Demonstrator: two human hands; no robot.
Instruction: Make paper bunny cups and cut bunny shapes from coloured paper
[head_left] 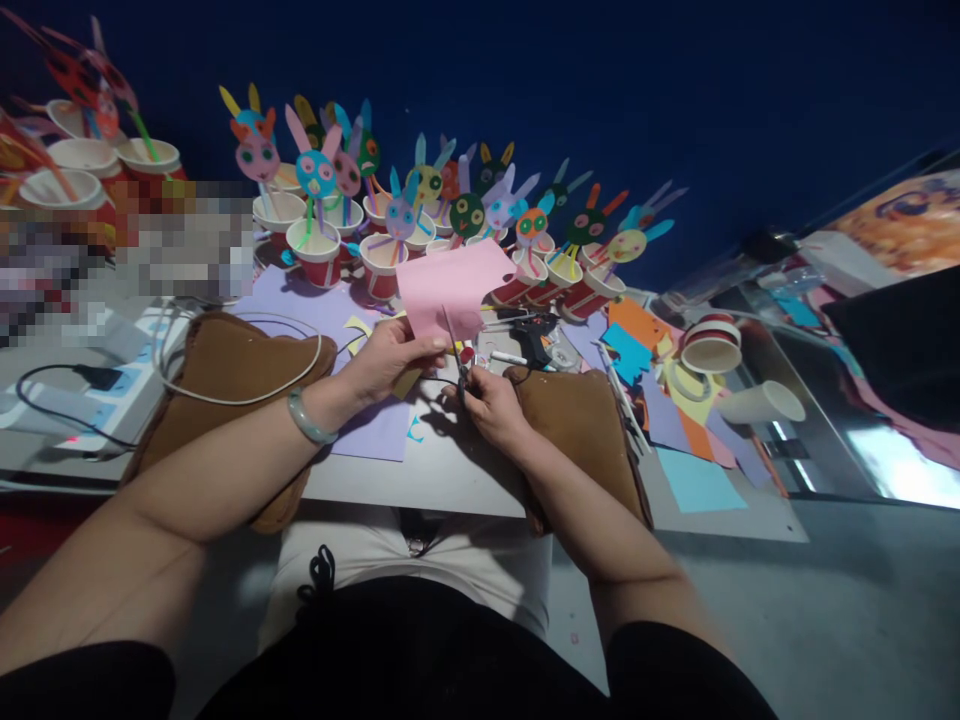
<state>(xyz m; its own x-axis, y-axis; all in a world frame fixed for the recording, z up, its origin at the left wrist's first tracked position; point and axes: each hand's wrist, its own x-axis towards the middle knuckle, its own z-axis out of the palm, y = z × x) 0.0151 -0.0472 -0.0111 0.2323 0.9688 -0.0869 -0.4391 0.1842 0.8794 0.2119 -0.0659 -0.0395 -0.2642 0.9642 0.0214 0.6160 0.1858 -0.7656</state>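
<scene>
A sheet of pink paper (450, 285) is pinched along its lower left edge by my left hand (394, 355), thumb on top. My right hand (491, 400) is closed around the handles of a pair of scissors (455, 345). The blades point up and lie against the lower part of the pink paper; whether they are cutting it I cannot tell. Purple paper (371, 430) lies flat on the table beneath my left hand. Small blue scraps (415, 430) sit between my wrists. Just past my right hand are a white marker (508, 358) and a black glue gun (534, 338).
Several red-and-white paper cups (315, 255) with paper rabbit faces stand along the back. Brown cushions (240, 390) lie under my forearms. A power strip (112, 380) with cables is at left. Coloured paper scraps (637, 350) and a tipped cup (761, 402) lie at right.
</scene>
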